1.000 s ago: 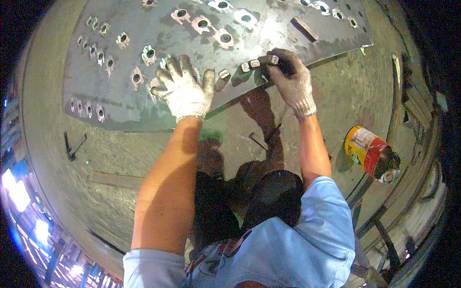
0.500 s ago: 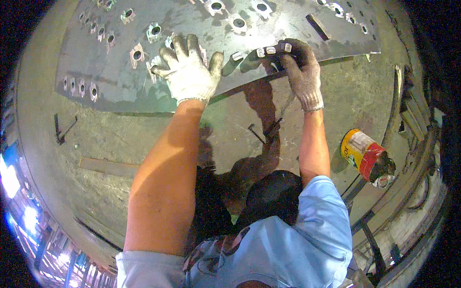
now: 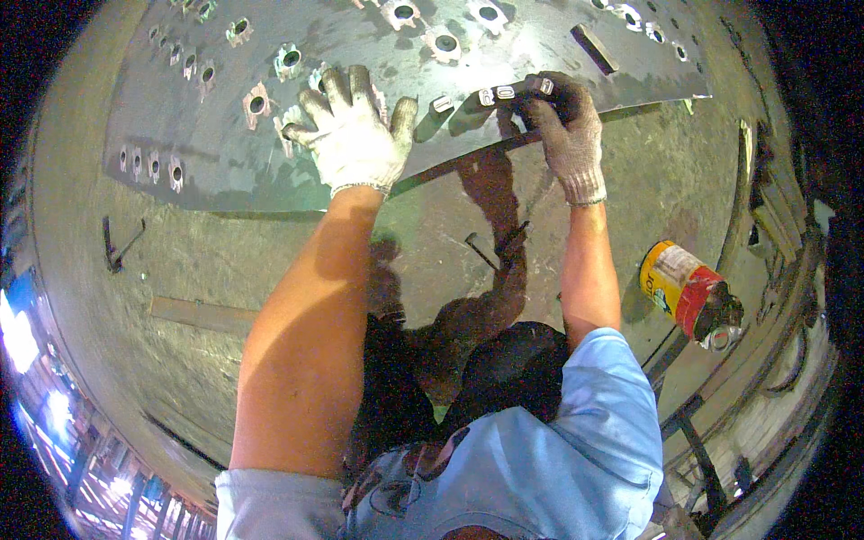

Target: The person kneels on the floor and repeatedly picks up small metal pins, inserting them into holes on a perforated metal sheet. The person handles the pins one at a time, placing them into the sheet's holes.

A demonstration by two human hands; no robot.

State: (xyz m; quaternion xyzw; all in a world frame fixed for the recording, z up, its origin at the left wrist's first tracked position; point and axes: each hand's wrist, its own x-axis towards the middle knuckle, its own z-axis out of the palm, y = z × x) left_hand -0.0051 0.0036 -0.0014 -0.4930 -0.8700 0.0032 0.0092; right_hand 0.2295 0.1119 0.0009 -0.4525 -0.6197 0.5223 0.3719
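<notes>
My left hand (image 3: 354,135), in a white knitted glove with dirty fingertips, lies flat with fingers spread on a dark steel plate (image 3: 229,162). My right hand (image 3: 571,126), gloved likewise, is closed around a small dark steel stamp block (image 3: 545,86) near the plate's front edge. The block's pale end face shows above the fingers; its lower part is hidden. Just left of it, two similar stamp blocks (image 3: 496,94) stand side by side. Another stamp block (image 3: 442,104) stands alone between them and my left hand.
Several round holes (image 3: 257,105) with bright ground rims pierce the plate. A dark rectangular bar (image 3: 595,49) lies farther back on it. A yellow and red can (image 3: 681,290) lies tipped on the floor at right. An angled metal piece (image 3: 114,247) and flat strip (image 3: 200,310) lie at left.
The block in my right hand has shifted slightly to the right, away from the neighbouring pair, and its end face has turned a little. My left hand stays in place.
</notes>
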